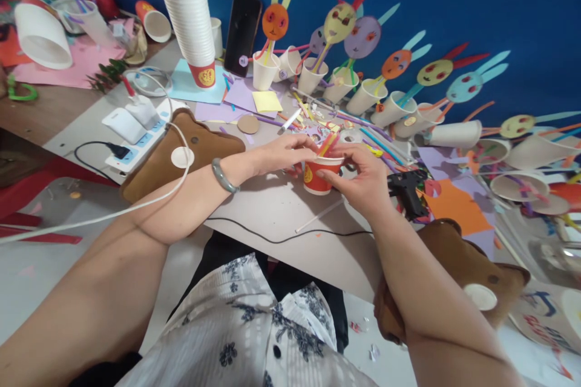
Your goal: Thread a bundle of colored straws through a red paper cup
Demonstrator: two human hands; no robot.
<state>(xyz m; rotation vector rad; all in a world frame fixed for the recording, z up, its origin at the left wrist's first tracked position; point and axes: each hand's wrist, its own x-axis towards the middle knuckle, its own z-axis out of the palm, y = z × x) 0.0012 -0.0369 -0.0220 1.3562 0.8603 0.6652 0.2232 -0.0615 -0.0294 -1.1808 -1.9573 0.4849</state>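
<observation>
A red paper cup (321, 180) with a yellow emblem stands upright at the near part of the table. Red and yellow strips (327, 144) stick up out of it. My right hand (363, 178) grips the cup from the right, thumb on its front and fingers round the rim side. From the left, my left hand (290, 154) closes on the cup's rim beside the strips; some of its fingertips are hidden behind the cup. A black glue gun (408, 193) lies just right of my right hand, and a thin white stick (319, 217) lies in front of the cup.
Paper cups with rabbit-faced figures (358, 36) line the blue wall. A tall cup stack (184, 12) and a phone (242, 33) stand at back left. A white cable (149, 198) crosses over my left forearm from the power strip (136, 145). Brown cushions (209, 139) flank the work spot.
</observation>
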